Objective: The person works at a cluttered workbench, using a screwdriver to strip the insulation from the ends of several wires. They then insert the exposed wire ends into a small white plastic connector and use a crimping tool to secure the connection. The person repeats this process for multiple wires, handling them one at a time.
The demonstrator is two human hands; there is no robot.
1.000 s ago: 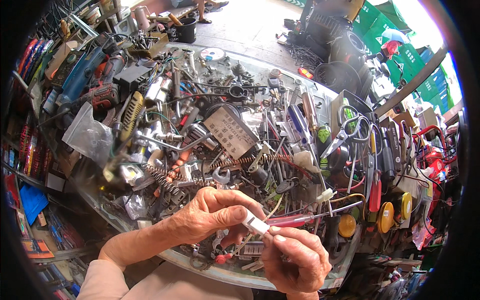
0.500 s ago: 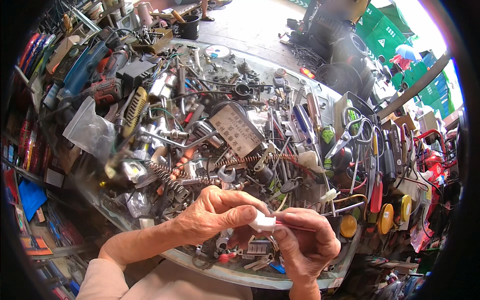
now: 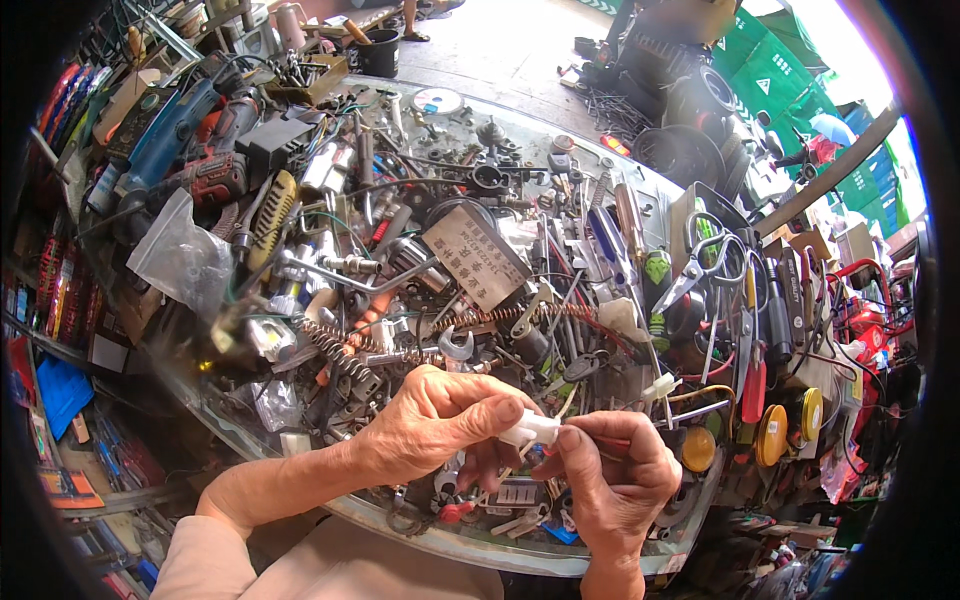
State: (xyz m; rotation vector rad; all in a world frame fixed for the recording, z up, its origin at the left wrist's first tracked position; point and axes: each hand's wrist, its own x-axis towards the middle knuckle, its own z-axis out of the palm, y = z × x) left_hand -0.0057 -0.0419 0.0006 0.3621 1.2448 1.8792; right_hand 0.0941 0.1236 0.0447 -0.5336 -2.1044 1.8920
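My left hand [image 3: 450, 430] pinches a small white plastic piece [image 3: 532, 427], apparently a connector, between thumb and curled fingers. My right hand [image 3: 610, 480] is closed at the piece's right end, thumb tip against it, with a thin red item [image 3: 613, 445] partly hidden behind its fingers; I cannot tell what this is. A pale cord [image 3: 563, 405] runs behind the hands. Just beyond them are a wrench [image 3: 456, 345], coiled springs [image 3: 340, 360] and many small loose metal parts.
The cluttered glass-topped counter [image 3: 230, 420] holds power tools [image 3: 205, 185], scissors [image 3: 690, 275], pliers [image 3: 610, 250] and yellow tins [image 3: 770, 435]. Beyond are a black bucket [image 3: 378, 58], a person's leg [image 3: 408, 20], stacked dark round items [image 3: 680, 155] and green panels [image 3: 760, 70]. Packed shelves line the left.
The white piece has turned between my fingers and its broad dark-marked face no longer shows. My right hand has shifted up and to the right, its thumb now raised against the piece.
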